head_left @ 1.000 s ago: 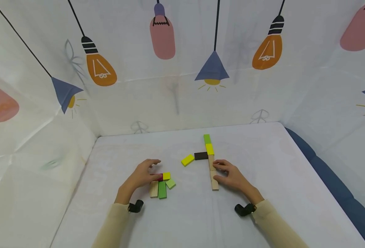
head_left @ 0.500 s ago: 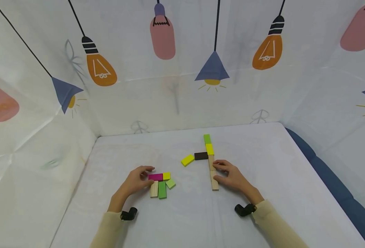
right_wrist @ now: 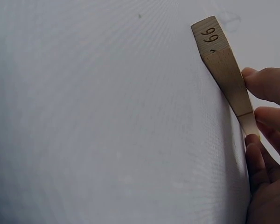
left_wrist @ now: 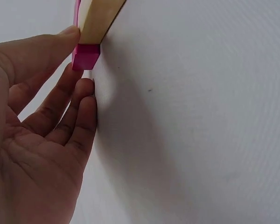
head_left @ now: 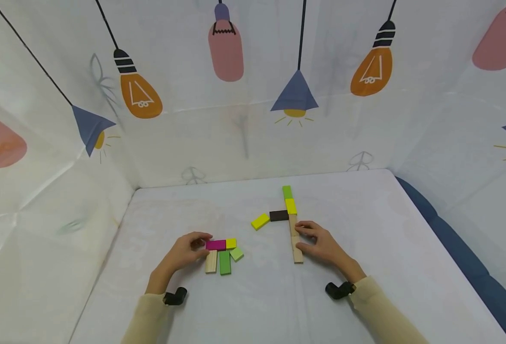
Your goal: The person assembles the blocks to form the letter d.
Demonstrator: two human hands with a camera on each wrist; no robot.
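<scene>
In the head view, my left hand [head_left: 187,251] is at the left end of a magenta block [head_left: 216,245]. Its thumb touches a plain wooden block [head_left: 210,262] at the corner where the two meet; the other fingers curve loosely behind the magenta end [left_wrist: 86,57]. Beside the plain block lie a green block [head_left: 224,263], a light green block [head_left: 237,254] and a small yellow block [head_left: 231,243]. My right hand [head_left: 321,242] rests with thumb and fingertips along the right side of two plain wooden blocks [head_left: 297,254] laid end to end. Carved marks show on the nearer one's end [right_wrist: 210,35].
Beyond the right hand's plain blocks, a yellow block [head_left: 291,206] and a green block [head_left: 287,192] extend the line. A dark brown block [head_left: 279,216] branches left, with another yellow block [head_left: 260,221] angled off it. The white-covered table [head_left: 253,306] meets a patterned curtain [head_left: 253,138] behind.
My left hand has drawn back to the left, uncovering the magenta block. The plain wooden block has slid slightly left, widening its gap from the green one. My right hand stays in place.
</scene>
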